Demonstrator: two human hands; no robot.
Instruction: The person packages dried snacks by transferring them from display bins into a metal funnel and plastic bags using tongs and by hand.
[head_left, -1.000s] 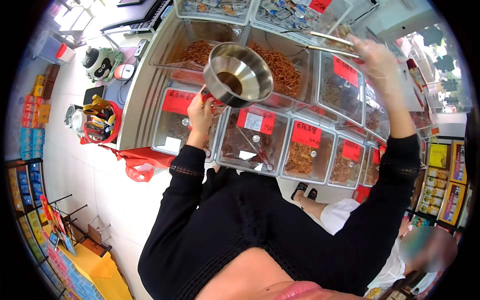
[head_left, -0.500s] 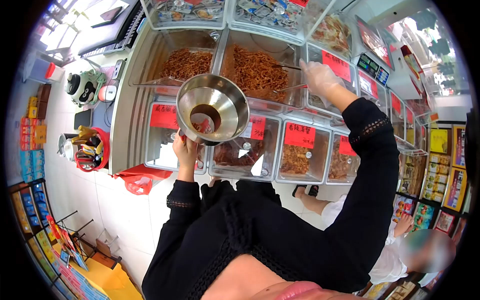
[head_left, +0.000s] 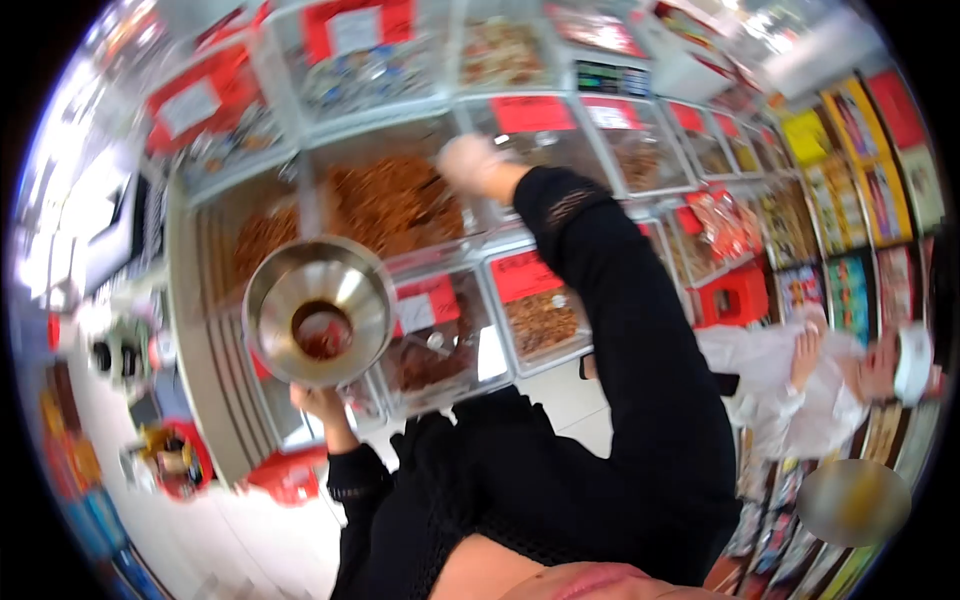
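Observation:
My left hand (head_left: 318,400) is closed at the underside of a wide stainless-steel funnel (head_left: 365,290), its fingers partly hidden beneath the rim. Something reddish and pale shows through the funnel's hole; what it is I cannot make out. Wearing a clear glove, my right hand (head_left: 470,165) is over the right side of an open bin of brown shredded food (head_left: 385,200). It grips tongs (head_left: 437,187), whose blurred dark arms reach into the shreds. A smaller heap of similar shreds (head_left: 265,240) fills the bin to the left, partly behind the funnel.
Lidded clear bins with red price labels (head_left: 525,275) stand in front and to the right. Packets fill the back bins (head_left: 370,80). A red basket of utensils (head_left: 185,460) is at the left. A person in white (head_left: 780,370) stands at the right, near stocked shelves (head_left: 850,180).
The view has swung to the right, so the bins appear further left. My right hand still has the tongs at the shredded food, and my left hand still holds the funnel.

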